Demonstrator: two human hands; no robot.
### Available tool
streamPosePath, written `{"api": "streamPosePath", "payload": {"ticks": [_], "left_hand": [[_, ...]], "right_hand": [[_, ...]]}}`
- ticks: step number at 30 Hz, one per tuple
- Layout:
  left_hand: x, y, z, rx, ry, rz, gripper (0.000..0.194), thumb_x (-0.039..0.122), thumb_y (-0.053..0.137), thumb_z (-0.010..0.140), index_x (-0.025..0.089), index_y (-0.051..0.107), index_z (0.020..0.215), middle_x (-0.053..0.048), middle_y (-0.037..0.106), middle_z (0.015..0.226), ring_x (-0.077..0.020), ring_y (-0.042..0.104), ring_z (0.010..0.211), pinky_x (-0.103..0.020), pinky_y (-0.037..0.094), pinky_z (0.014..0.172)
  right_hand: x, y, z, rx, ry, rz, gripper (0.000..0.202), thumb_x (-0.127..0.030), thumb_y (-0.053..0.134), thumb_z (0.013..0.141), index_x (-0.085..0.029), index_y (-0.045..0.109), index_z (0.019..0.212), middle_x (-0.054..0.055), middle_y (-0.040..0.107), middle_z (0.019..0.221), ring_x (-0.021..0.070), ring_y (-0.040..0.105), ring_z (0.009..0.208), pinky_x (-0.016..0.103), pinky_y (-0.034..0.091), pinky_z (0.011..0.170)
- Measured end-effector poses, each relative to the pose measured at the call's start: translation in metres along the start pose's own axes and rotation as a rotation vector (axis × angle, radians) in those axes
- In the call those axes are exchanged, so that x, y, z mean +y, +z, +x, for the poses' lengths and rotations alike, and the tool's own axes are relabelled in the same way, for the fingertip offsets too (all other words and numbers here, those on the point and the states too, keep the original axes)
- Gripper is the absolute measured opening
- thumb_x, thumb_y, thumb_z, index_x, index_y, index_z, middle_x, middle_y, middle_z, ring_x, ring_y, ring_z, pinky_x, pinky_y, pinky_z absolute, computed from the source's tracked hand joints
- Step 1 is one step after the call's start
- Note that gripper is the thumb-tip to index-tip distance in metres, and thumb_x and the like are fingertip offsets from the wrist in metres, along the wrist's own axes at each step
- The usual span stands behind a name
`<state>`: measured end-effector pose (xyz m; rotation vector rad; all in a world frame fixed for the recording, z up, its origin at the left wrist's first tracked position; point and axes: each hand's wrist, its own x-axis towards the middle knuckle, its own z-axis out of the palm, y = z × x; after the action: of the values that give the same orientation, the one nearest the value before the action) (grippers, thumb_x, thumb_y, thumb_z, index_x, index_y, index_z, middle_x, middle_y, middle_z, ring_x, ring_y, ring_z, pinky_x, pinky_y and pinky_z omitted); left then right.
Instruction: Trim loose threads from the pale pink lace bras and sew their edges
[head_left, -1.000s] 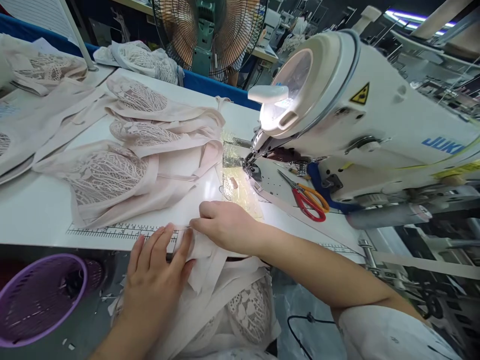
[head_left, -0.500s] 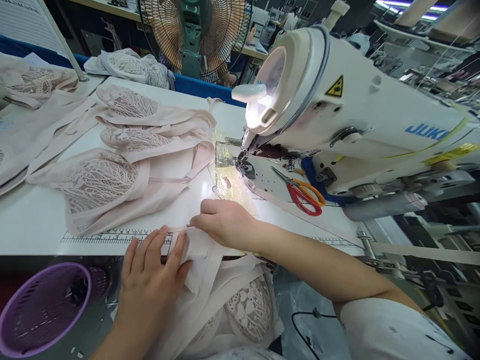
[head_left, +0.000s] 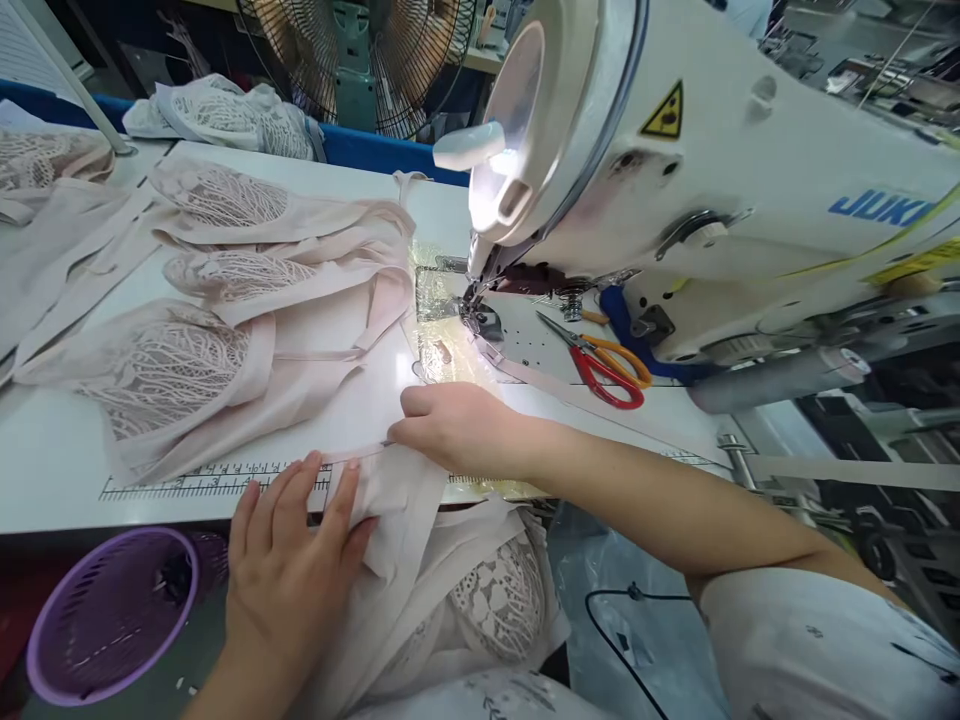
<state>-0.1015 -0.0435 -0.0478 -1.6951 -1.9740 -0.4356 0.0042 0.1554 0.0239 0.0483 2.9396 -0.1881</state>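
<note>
Left hand: flat, fingers spread a little, pressed on the pink fabric piece at the front edge of the table; fingertips just over the printed ruler.
Right hand: palm down, fingers together, thumb and forefinger pinching the top edge of the same pink fabric piece, just beside the left fingertips.
Pink fabric piece: folded over the front edge of the table, near the middle; upper end on the table between both hands, the rest hanging down off the edge, with a lace part below.
Printed ruler: along the front edge of the table, partly hidden under the left fingers.
Sewing machine: white, at the right side of the table, lamp lit over the needle area; well behind the right hand.
Scissors: red and orange handles, flat on the machine bed, right of the needle area.
Pink strap: thin, from the needle area toward the right front edge.
Lace garments: stacked on the left half of the table, behind the ruler.
Purple basket: below the front edge, left of the left hand.
Fan: behind the far edge of the table.
</note>
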Motion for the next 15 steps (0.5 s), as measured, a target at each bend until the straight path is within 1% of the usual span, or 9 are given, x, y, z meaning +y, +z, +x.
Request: {"api": "streamPosePath", "payload": {"ticks": [4, 6, 8, 9, 11, 13, 15], "left_hand": [[-0.002, -0.001, -0.001, -0.039, -0.022, -0.015, 0.041, 0.033, 0.064, 0.080, 0.016, 0.059, 0.117, -0.021, 0.055, 0.120, -0.0347, 0.055, 0.107, -0.058, 0.040, 0.097], [-0.002, -0.006, 0.002, -0.049, -0.020, -0.021, 0.039, 0.035, 0.060, 0.083, 0.015, 0.059, 0.116, -0.021, 0.053, 0.123, -0.0352, 0.055, 0.107, -0.060, 0.040, 0.096], [0.002, -0.013, 0.008, -0.017, -0.007, -0.033, 0.039, 0.036, 0.058, 0.084, 0.012, 0.059, 0.115, -0.023, 0.052, 0.123, -0.0355, 0.055, 0.106, -0.061, 0.040, 0.095], [0.006, -0.017, 0.012, 0.002, 0.006, -0.052, 0.039, 0.034, 0.058, 0.084, 0.011, 0.059, 0.114, -0.023, 0.052, 0.122, -0.0351, 0.055, 0.105, -0.059, 0.043, 0.094], [0.016, -0.020, 0.020, 0.028, 0.031, -0.114, 0.035, 0.028, 0.057, 0.085, 0.007, 0.057, 0.113, -0.023, 0.055, 0.116, -0.0328, 0.056, 0.104, -0.050, 0.048, 0.090], [0.028, -0.018, 0.024, 0.014, 0.032, -0.154, 0.035, 0.027, 0.053, 0.087, 0.003, 0.056, 0.113, -0.022, 0.056, 0.111, -0.0315, 0.055, 0.103, -0.044, 0.051, 0.085], [0.037, -0.010, 0.025, -0.015, 0.011, -0.140, 0.042, 0.032, 0.050, 0.088, 0.001, 0.054, 0.117, -0.023, 0.055, 0.111, -0.0322, 0.055, 0.103, -0.045, 0.052, 0.085]], "right_hand": [[0.000, 0.000, -0.003, 0.059, 0.016, 0.084, 0.023, -0.016, 0.045, 0.090, -0.016, 0.067, 0.099, 0.004, 0.048, 0.079, 0.0115, 0.035, 0.060, 0.023, 0.023, 0.051], [-0.001, 0.002, -0.001, 0.116, 0.013, 0.136, 0.026, -0.018, 0.043, 0.092, -0.015, 0.066, 0.102, 0.005, 0.051, 0.081, 0.0117, 0.038, 0.061, 0.023, 0.026, 0.052], [0.000, 0.006, 0.002, 0.167, 0.003, 0.188, 0.026, -0.020, 0.041, 0.093, -0.014, 0.064, 0.103, 0.005, 0.053, 0.083, 0.0120, 0.041, 0.063, 0.023, 0.029, 0.054], [0.000, 0.007, 0.003, 0.183, 0.001, 0.214, 0.026, -0.021, 0.041, 0.093, -0.013, 0.064, 0.102, 0.006, 0.053, 0.083, 0.0122, 0.042, 0.064, 0.023, 0.030, 0.055], [0.000, 0.010, 0.004, 0.195, 0.012, 0.263, 0.024, -0.021, 0.041, 0.093, -0.012, 0.063, 0.099, 0.006, 0.054, 0.083, 0.0129, 0.044, 0.067, 0.023, 0.033, 0.058], [0.001, 0.010, 0.004, 0.197, 0.027, 0.307, 0.023, -0.021, 0.041, 0.093, -0.012, 0.062, 0.098, 0.006, 0.055, 0.084, 0.0135, 0.046, 0.069, 0.023, 0.034, 0.060], [0.001, 0.009, 0.003, 0.191, 0.026, 0.340, 0.022, -0.022, 0.042, 0.093, -0.012, 0.061, 0.099, 0.006, 0.055, 0.084, 0.0135, 0.046, 0.071, 0.023, 0.035, 0.061]]}}
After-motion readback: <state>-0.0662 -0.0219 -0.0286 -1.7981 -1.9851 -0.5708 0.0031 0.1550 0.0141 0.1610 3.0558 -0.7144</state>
